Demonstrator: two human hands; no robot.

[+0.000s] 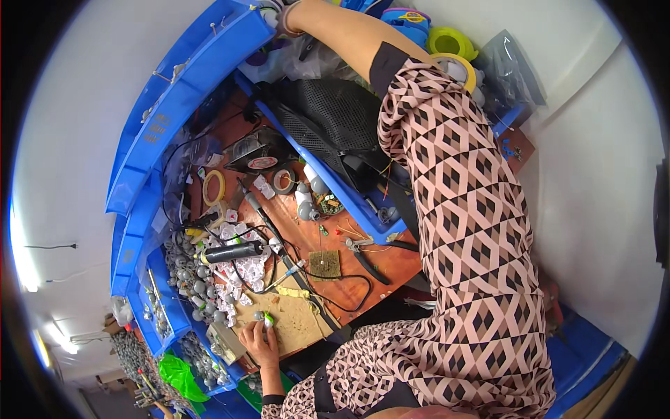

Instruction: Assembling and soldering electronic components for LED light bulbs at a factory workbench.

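My left hand [261, 343] rests at the lower edge of the work table, on a worn tan board [296, 318]. Its fingers are closed around a small grey and green part [268, 319], whose kind I cannot make out. My right arm stretches far up to the top of the view, and my right hand [285, 19] is by the end of a long blue bin [202, 77]. Its fingers are mostly cut off or hidden there. Near the left hand lie a soldering iron [249, 194], a black cylindrical tool [234, 252] and a brownish sponge [324, 265].
Heaps of grey round parts [199, 279] and white plastic pieces [244, 269] cover the table's left side. Pliers [366, 262], tape rolls [213, 187] and black cables lie around. A black mesh bag [328, 119] fills a blue tray. A green plastic bag [183, 377] hangs below.
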